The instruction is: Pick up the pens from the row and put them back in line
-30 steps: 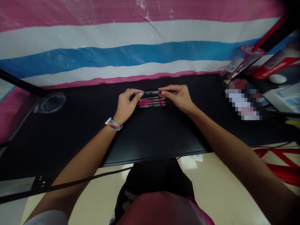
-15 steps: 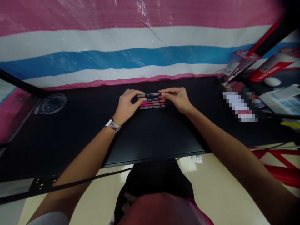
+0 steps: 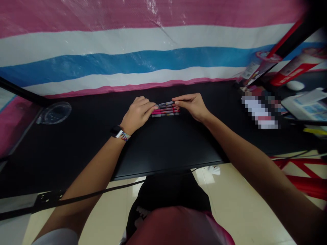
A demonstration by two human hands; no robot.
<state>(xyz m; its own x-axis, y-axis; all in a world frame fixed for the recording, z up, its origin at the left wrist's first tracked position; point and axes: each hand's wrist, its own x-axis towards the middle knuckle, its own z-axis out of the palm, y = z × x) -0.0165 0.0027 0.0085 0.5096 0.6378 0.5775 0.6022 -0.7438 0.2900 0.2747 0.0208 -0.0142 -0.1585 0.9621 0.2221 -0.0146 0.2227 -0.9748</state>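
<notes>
Several pens lie side by side on the black table (image 3: 163, 143), pink ones (image 3: 166, 111) in the middle and a grey one (image 3: 166, 115) nearest me. At the far side of the row is a dark grey pen (image 3: 165, 103). My right hand (image 3: 192, 106) pinches its right end between thumb and fingers. My left hand (image 3: 138, 114), with a band and watch at the wrist, is closed at its left end, thumb and fingers together; the fingers hide that end.
A clear round plastic lid (image 3: 55, 113) lies at the left. At the right are clear containers (image 3: 255, 68), a red and white canister (image 3: 293, 71), a white rounded object (image 3: 295, 85) and a white device (image 3: 309, 105). A striped sheet (image 3: 153, 61) hangs behind.
The dark grey pen has come down closer to the pink pens. My left hand has shifted slightly left and its fingers have drawn together; the view has moved a little.
</notes>
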